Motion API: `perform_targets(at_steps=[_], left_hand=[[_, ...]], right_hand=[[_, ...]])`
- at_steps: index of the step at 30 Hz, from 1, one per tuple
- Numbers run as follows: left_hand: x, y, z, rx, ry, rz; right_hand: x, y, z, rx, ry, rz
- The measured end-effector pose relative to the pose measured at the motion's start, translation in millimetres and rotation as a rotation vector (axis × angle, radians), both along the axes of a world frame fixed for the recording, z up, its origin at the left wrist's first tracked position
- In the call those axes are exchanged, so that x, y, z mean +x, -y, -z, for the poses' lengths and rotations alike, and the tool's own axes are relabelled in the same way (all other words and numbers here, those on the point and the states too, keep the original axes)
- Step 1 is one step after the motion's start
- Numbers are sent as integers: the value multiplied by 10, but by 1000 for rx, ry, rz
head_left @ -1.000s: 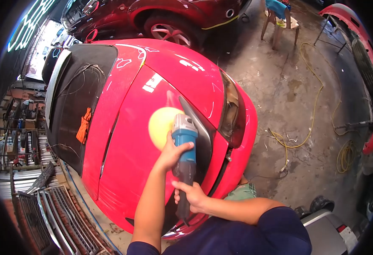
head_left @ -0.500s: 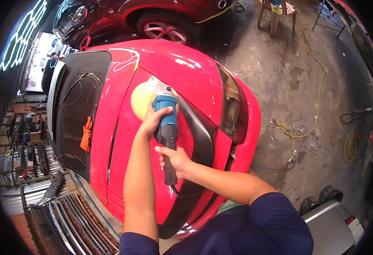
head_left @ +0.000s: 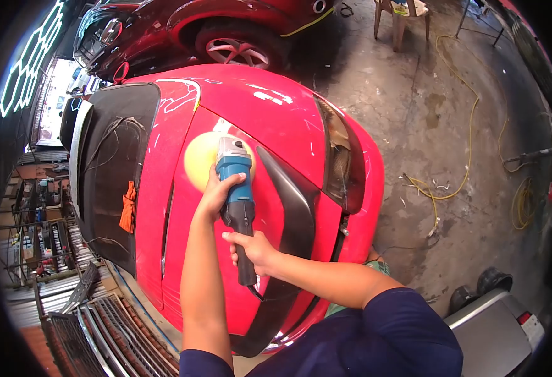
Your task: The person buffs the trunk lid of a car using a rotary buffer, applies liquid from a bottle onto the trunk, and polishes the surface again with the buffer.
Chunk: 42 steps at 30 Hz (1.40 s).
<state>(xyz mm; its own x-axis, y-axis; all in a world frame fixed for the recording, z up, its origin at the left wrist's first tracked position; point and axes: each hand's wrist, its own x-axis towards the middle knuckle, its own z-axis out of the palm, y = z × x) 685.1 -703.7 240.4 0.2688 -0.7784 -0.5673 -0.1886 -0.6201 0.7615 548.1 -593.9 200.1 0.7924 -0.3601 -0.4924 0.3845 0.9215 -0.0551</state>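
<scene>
A blue and black power polisher with a round yellow foam pad lies over the glossy red hood of a car. The pad appears to rest on the paint, partly hidden beneath the machine's metal head. My left hand is closed around the blue body near the head, thumb across the top. Lower down, my right hand grips the black rear handle. A power cord leaves the handle's end. A black curved trim strip runs along the hood just right of the tool.
Left is the dark windshield with an orange cloth; right, the headlight. A dark red car stands beyond. Grilles lie lower left. A yellow cord and a chair are on the concrete floor.
The polisher, with both hands on it, has shifted slightly toward the windshield and toward me. The view has also moved a little. Both grips stay the same.
</scene>
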Motion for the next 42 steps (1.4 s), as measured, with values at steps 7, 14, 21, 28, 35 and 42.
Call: perform_targets(at_steps=[7, 14, 21, 28, 35, 42], left_hand=[[99, 251, 143, -8, 78, 57], [29, 324, 37, -1, 182, 148], [113, 323, 100, 9, 156, 141], [176, 351, 30, 20, 160, 189], [295, 426, 98, 48, 168, 260], [330, 401, 81, 42, 195, 266]], right_hand=[[252, 99, 182, 16, 39, 119], [320, 66, 207, 58, 131, 146], [415, 69, 216, 53, 104, 167], [696, -18, 223, 45, 112, 262], [958, -46, 328, 12, 148, 333], [1028, -72, 347, 11, 152, 349]])
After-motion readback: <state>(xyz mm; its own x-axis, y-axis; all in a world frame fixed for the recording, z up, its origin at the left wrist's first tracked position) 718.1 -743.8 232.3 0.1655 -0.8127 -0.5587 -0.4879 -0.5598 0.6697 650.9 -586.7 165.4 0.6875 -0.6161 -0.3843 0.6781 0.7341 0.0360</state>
